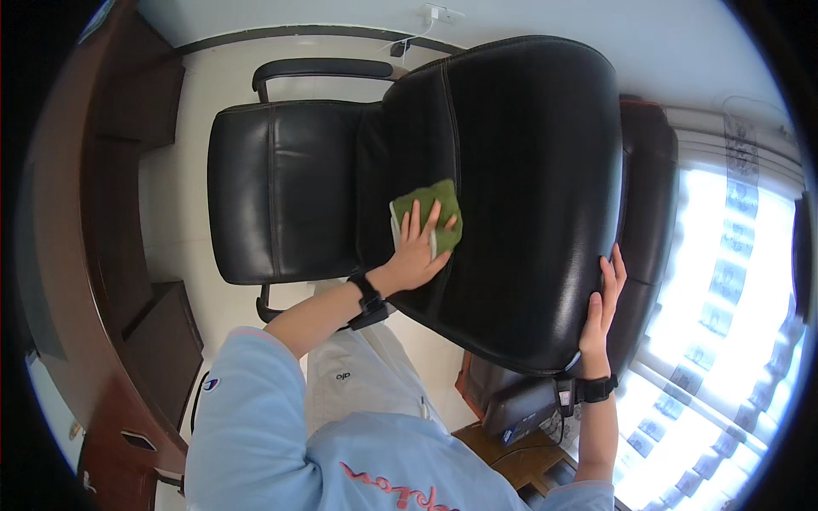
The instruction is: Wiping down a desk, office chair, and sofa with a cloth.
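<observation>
A black leather office chair (313, 191) with pale stitching lies across the view, its seat on the left and its large backrest (530, 191) on the right. My left hand (415, 246) presses a folded green cloth (441, 195) with a pale edge flat on the lower part of the backrest, beside a seam. Its fingers are spread over the cloth. At the backrest's outer right edge, my right hand (604, 313) holds the rim, fingers along the side. Both wrists wear black straps with small devices. The palm side of each hand is hidden.
A brown wooden desk (96, 287) curves along the left. Behind the backrest stands a dark leather seat (645, 211), with a bright curtained window (716, 287) beyond. A wooden cabinet (511, 447) is at the lower right. A white plug and cable (432, 14) are on the wall.
</observation>
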A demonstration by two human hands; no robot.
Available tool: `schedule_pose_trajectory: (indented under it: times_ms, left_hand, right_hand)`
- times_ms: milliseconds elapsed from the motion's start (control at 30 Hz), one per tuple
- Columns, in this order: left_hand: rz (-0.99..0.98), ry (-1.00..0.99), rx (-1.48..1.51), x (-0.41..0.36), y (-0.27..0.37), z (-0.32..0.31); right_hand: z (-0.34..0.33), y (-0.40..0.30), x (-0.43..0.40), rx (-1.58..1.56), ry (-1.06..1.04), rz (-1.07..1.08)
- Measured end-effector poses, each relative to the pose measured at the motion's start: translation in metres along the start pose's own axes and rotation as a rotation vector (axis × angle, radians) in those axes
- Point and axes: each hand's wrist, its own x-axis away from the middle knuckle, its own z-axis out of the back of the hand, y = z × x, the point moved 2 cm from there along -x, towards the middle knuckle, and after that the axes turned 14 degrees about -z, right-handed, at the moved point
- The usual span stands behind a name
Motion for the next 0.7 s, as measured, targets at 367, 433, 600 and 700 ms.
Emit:
schedule_pose_trajectory:
  times_ms: [367, 433, 600, 700]
  left_hand:
    - [0.475, 0.526, 0.129, -0.112, -0.095, 0.026]
    - [0.606, 0.598, 0.207, -0.119, -0.126, 0.026]
    - [0.920, 0.704, 0.453, -0.125, -0.169, 0.019]
    - [0.953, 0.823, 0.538, -0.124, -0.204, 0.022]
  right_hand:
    - [0.002, 0.003, 0.001, 0.004, -0.002, -0.022]
    - [0.001, 0.003, 0.001, -0.026, -0.003, -0.029]
    - [0.004, 0.007, 0.004, 0.035, 0.017, -0.028]
    - [0.002, 0.007, 0.005, 0.038, 0.018, -0.037]
